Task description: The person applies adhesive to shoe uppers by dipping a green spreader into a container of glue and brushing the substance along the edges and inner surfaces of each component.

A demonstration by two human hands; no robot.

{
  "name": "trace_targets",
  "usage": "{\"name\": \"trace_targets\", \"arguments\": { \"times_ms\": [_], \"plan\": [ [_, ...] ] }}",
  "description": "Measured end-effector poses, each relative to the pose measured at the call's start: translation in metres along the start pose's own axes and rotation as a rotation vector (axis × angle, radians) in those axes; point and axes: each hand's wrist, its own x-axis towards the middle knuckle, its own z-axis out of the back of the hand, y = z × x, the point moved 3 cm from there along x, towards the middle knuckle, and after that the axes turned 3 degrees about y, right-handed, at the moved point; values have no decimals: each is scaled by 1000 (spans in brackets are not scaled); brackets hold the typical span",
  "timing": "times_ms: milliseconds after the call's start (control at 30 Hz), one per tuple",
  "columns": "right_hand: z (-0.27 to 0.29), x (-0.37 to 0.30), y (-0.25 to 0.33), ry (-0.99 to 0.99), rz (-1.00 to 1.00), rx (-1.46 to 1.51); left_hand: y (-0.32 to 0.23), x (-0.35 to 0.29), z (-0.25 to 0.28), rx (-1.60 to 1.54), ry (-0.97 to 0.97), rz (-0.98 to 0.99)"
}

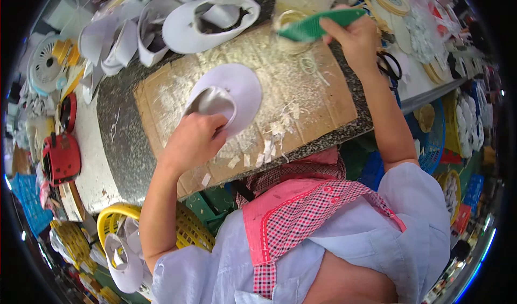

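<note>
On the cardboard sheet (pixel 323 102) lies a white curved piece (pixel 245 96) with an oval opening, shaped like a shoe upper. My left hand (pixel 196 140) grips its near left edge, the fingertips partly hidden in the opening. Further right, my right hand (pixel 355 40) is closed around a green flat oblong tool (pixel 307 30) with a dotted face; I cannot tell whether it is a brush. This tool is held just over a round pale container (pixel 291 17), partly covering it. Small white strips (pixel 266 150) lie scattered along the cardboard's near edge.
Similar white pieces (pixel 180 26) crowd the table's far side. To the left are a small fan (pixel 46 64) and a red box-like object (pixel 61 158). Yellow baskets (pixel 116 212) stand below the left edge; a blue basket (pixel 433 137) is at the right.
</note>
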Motion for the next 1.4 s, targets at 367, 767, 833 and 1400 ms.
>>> {"name": "trace_targets", "arguments": {
  "times_ms": [367, 767, 833, 1400],
  "plan": [
    [49, -5, -55, -105, -106, 25, 4, 0, -19, -899, -430, 279],
    [-58, -18, 21, 52, -98, 470, -22, 13, -22, -1768, -225, -11],
    [-69, -26, 28, 151, -97, 421, -16, 12, -23, -1803, -239, -43],
    [-56, -67, 31, 281, 223, 410, -2, 8, -9, -1901, -355, 36]
  ]
}}
